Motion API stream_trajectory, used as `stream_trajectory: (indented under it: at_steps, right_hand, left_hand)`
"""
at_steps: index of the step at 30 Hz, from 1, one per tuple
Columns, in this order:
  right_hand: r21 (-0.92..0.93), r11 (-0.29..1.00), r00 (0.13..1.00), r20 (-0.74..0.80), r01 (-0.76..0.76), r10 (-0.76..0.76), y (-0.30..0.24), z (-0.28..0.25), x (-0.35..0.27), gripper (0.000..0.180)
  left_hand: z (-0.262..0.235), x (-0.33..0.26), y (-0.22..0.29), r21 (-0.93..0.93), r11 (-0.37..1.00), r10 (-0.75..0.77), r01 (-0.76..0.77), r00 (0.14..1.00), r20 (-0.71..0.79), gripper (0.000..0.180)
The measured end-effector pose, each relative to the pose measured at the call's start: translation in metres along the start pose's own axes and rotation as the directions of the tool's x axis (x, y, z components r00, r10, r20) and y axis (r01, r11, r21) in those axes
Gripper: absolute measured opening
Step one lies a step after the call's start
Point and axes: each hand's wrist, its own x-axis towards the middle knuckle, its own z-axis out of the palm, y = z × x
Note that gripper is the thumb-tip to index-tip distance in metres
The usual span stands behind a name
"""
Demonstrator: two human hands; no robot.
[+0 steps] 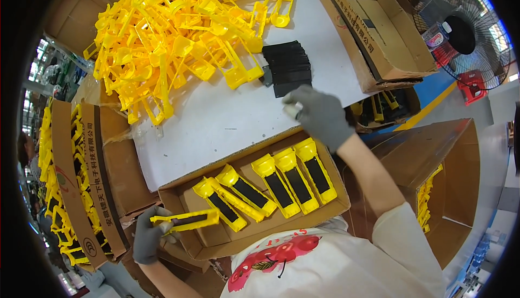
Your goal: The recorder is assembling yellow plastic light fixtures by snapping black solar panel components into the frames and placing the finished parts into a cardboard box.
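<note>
My left hand (147, 235), in a grey glove, is closed on one end of a yellow plastic frame (200, 220) with a black strip in it, tilted over the left side of a shallow cardboard box. My right hand (319, 115), also gloved, is closed above the white table, just short of a fanned stack of black strips (287, 68). A small whitish thing (293, 109) shows at its fingertips; I cannot tell what it is. Inside the shallow cardboard box (203, 252) lie several yellow frames (295, 181), most with black strips.
A big heap of yellow frames (179, 38) covers the far left of the white table (216, 130). An open cardboard carton (374, 38) stands far right, beside a fan (460, 33). Cartons with yellow parts stand left (103, 190) and right (460, 162).
</note>
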Motion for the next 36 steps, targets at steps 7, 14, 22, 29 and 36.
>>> stream_trajectory:
  at_steps: [7, 14, 22, 29, 36]
  right_hand:
    - [-0.388, 0.914, 0.993, 0.059, 0.117, -0.101, 0.040, 0.018, 0.039, 0.024]
    - [-0.411, 0.910, 0.985, 0.171, 0.053, 0.020, 0.029, 0.017, 0.049, 0.032]
    - [-0.245, 0.966, 0.984, 0.174, 0.087, -0.045, 0.033, 0.029, 0.045, 0.036]
    - [-0.248, 0.966, 0.986, 0.165, 0.078, -0.038, 0.039, 0.027, 0.041, 0.035]
    - [-0.179, 0.981, 0.987, 0.151, 0.078, -0.050, 0.049, 0.027, 0.040, 0.034]
  left_hand:
    - [0.034, 0.069, -0.006, 0.531, 0.840, -0.081, 0.110, 0.994, -0.077, 0.033]
    - [0.070, 0.087, 0.057, 0.890, 0.441, 0.380, -0.116, 0.923, -0.068, 0.034]
    - [0.188, 0.225, 0.208, 0.817, -0.145, 0.951, -0.558, 0.148, 0.270, 0.053]
    - [0.194, 0.271, 0.246, 0.911, -0.305, 0.675, -0.277, 0.611, 0.413, 0.050]
    - [0.130, 0.219, 0.179, 0.765, -0.390, 0.722, -0.512, 0.345, 0.599, 0.046]
